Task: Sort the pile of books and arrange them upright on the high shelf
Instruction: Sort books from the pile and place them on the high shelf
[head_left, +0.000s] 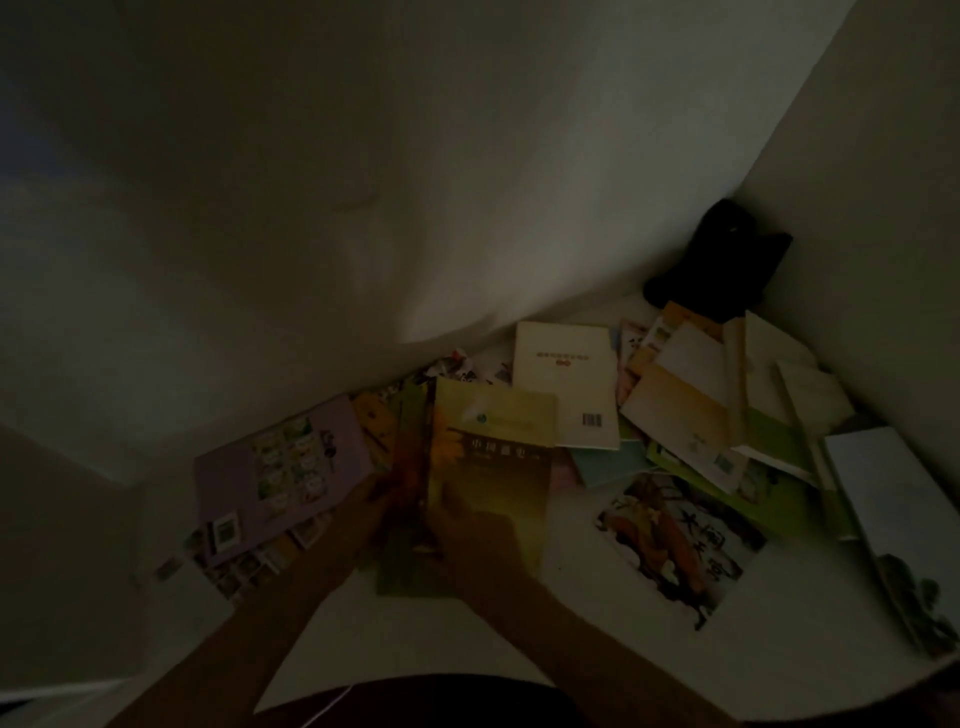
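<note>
I see both hands, left hand (382, 506) and right hand (475, 535), clamped on a yellow book (493, 452); the pile (691, 405) lies unsorted (none upright).

dim home corner, scattered books (566, 384)

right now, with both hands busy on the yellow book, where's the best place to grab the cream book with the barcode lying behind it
Take the cream book by its far edge, near the wall, coming from above. It lies flat, back cover up, and its near-left corner is tucked under the yellow-green book that the left hand and right hand are handling, so that end is pinned. The far edge looks clear.
</note>
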